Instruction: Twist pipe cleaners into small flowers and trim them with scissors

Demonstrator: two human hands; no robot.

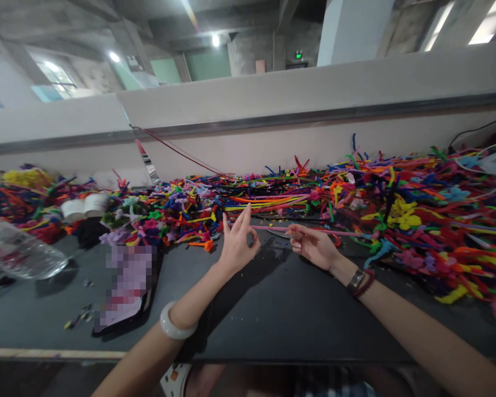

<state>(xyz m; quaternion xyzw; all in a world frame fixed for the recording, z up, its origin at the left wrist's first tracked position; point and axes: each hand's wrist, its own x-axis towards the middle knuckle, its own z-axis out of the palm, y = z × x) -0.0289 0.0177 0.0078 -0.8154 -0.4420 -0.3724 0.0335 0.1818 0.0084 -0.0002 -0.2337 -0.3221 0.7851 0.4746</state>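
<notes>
A long pink pipe cleaner (268,227) stretches between my hands above the dark table and runs on past the right one. My left hand (236,242) has its thumb and index finger curled together, the other fingers raised, with one end of the pipe cleaner against it. The exact grip there is partly hidden. With bent fingers, my right hand (312,245) pinches the same pipe cleaner farther along. Just behind both hands lie straight yellow and pink pipe cleaners (268,205).
Tangled coloured pipe cleaners (434,220) heap along the low wall (248,143). On the left are white paper cups (85,208), a clear plastic bottle (37,256) and a phone-like flat item (126,286), blurred on top. The table's front edge (53,353) runs below my forearms.
</notes>
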